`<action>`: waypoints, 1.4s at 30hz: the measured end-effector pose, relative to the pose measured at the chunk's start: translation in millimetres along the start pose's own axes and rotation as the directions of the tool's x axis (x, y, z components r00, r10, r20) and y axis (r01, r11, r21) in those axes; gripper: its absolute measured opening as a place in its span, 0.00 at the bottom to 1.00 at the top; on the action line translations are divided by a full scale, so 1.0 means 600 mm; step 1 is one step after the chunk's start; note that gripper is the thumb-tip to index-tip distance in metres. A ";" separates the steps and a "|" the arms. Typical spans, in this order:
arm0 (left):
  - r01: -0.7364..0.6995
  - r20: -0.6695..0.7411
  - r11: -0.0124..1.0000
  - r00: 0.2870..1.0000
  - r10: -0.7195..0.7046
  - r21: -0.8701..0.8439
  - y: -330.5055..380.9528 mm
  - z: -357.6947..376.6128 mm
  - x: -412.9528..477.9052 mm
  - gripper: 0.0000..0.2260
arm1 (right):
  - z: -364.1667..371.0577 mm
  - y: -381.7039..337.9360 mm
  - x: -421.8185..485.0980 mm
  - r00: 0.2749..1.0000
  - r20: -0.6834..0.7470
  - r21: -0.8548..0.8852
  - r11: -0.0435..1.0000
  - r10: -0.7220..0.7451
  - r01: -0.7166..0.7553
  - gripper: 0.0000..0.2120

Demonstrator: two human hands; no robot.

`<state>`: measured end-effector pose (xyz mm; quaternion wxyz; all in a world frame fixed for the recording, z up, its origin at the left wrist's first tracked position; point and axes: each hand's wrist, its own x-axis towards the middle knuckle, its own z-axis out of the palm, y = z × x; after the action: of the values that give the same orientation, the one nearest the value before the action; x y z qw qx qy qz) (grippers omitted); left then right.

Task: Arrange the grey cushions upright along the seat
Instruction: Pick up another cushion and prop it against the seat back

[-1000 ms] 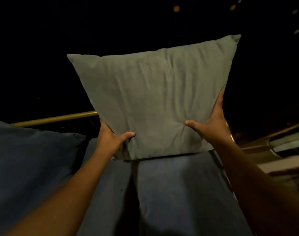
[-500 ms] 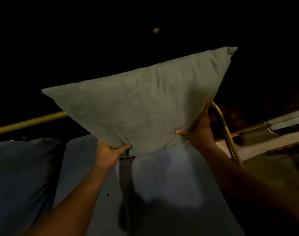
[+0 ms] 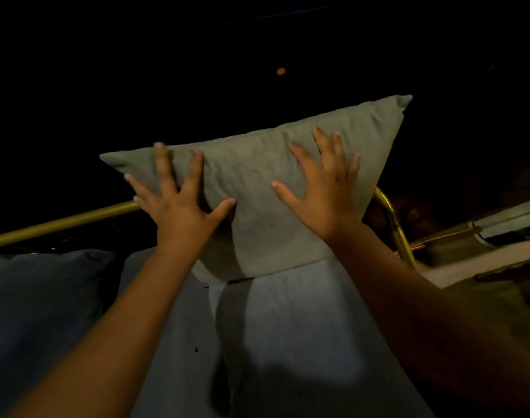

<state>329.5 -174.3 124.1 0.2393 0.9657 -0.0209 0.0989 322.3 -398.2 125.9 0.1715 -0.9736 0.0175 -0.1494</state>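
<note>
The grey cushion [image 3: 257,188] stands on its lower edge at the back of the seat [image 3: 303,312], leaning away from the person against the brass rail [image 3: 76,220], its long axis running left to right and rising toward the right corner. Both hands lie flat on its near face, the left hand [image 3: 179,203] toward the lower left end and the right hand [image 3: 321,188] nearer the middle, fingers [image 3: 321,140] splayed wide and gripping nothing. In the dim light it seems to tilt left, so the left hand looks better placed to level it.

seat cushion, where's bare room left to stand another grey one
Free: the seat strip between the grey cushion and the dark cushion at left. Crowded: the right end by the brass rail, where the left hand and right hand press.
</note>
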 end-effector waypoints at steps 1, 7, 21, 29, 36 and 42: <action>-0.009 0.058 0.998 0.998 0.006 0.055 0.000 0.000 0.008 0.40 | 0.003 0.000 0.009 1.000 0.015 -0.013 1.000 0.019 -0.018 0.34; 0.039 0.277 0.986 0.957 -0.083 0.161 -0.033 0.024 0.007 0.38 | 0.044 0.016 -0.011 0.990 0.142 -0.103 0.995 0.002 0.013 0.34; 0.050 0.312 0.988 0.950 -0.002 -0.145 -0.160 -0.143 -0.131 0.37 | 0.009 -0.226 -0.118 0.971 0.237 0.128 0.992 -0.025 -0.005 0.22; 0.181 0.319 0.974 0.939 -0.130 -0.135 -0.432 -0.339 -0.313 0.31 | 0.104 -0.543 -0.271 0.899 0.427 0.337 0.939 -0.093 -0.063 0.15; 0.354 0.182 0.923 0.928 -0.326 -0.150 -0.695 -0.500 -0.370 0.28 | 0.196 -0.810 -0.349 0.804 0.578 0.396 0.909 -0.138 -0.128 0.17; 0.487 0.207 0.874 0.856 -0.473 -0.015 -0.850 -0.519 -0.322 0.32 | 0.277 -0.950 -0.335 0.703 0.702 0.312 0.936 -0.111 -0.164 0.23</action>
<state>128.5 420.8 121.0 0.2853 0.9367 0.1935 -0.0608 169.7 209.6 113.2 0.3381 -0.9081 -0.0626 0.2390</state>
